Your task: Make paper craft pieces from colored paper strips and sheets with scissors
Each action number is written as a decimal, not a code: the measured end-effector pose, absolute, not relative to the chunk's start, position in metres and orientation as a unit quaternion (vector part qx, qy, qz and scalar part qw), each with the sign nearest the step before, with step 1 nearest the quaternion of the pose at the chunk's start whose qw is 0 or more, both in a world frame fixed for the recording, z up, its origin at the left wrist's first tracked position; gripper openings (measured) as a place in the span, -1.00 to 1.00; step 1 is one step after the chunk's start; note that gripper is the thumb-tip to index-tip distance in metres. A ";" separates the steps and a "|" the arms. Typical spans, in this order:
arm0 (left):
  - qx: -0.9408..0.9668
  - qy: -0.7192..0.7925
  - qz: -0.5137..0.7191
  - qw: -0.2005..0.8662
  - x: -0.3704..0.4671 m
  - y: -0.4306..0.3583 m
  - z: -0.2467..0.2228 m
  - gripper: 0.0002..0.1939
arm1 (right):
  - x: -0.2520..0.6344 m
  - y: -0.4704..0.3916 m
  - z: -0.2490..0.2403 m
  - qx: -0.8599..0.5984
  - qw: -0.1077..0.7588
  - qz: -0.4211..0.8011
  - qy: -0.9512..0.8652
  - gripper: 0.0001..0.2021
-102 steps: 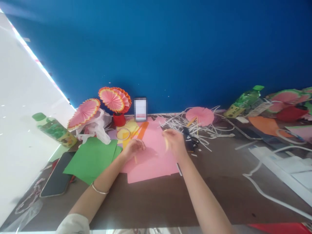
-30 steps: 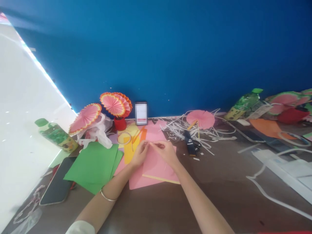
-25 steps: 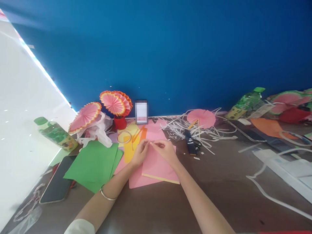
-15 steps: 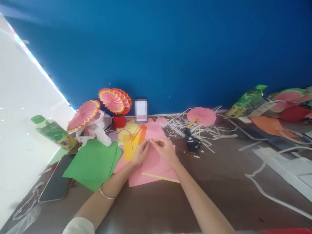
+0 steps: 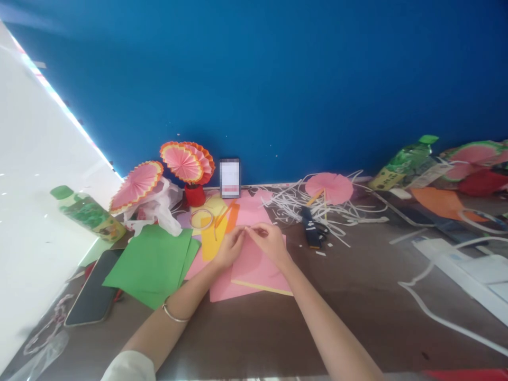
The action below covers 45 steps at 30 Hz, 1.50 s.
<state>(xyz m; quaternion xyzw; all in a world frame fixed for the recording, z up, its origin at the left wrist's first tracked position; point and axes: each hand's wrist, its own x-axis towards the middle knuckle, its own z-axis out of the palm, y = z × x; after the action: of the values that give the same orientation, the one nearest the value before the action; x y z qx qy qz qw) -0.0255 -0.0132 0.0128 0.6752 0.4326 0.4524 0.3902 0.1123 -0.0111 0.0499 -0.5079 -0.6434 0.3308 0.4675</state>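
Observation:
My left hand (image 5: 230,245) and my right hand (image 5: 270,242) meet over the far part of a pink paper sheet (image 5: 256,270). Both are closed, thumbs and forefingers pinched together almost tip to tip. Whatever is between the fingertips is too small to make out. The sheet has a pale yellow strip along its near edge and lies on more pink paper (image 5: 222,292). Beyond my left hand are a yellow sheet (image 5: 209,241), an orange strip (image 5: 232,219) and a roll of tape (image 5: 201,218).
Green sheets (image 5: 148,264) and a dark phone (image 5: 93,291) lie left. Pleated paper fans (image 5: 184,161) stand behind, beside a propped phone (image 5: 230,178). White paper strips (image 5: 289,203), scissors (image 5: 311,227) and a pink pleated disc (image 5: 331,189) are right. Bottles (image 5: 89,214) flank the table.
Both hands stay pinched together in almost the same place. The whole view has shifted very slightly; nothing else visibly moves.

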 end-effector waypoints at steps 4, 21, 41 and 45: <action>0.672 0.433 0.464 0.382 -0.025 -0.014 0.016 -0.69 | 0.111 -0.012 0.051 -0.505 0.465 0.327 -0.649 -0.83; 0.671 0.481 0.478 0.300 -0.025 -0.014 0.012 -0.68 | 0.109 -0.017 0.052 -0.540 0.443 0.346 -0.627 -0.78; 0.642 0.468 0.495 0.351 -0.025 -0.014 0.013 -0.68 | 0.118 -0.006 0.045 -0.533 0.466 0.333 -0.623 -0.86; 0.609 0.458 0.510 0.399 -0.025 -0.014 0.015 -0.69 | 0.116 -0.007 0.043 -0.531 0.470 0.325 -0.625 -0.86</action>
<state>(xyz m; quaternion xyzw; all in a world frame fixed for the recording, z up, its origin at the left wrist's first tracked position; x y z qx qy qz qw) -0.0254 -0.0138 0.0150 0.6094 0.4583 0.5096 0.3985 0.1161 -0.0071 0.0432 -0.5314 -0.6251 0.3252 0.4702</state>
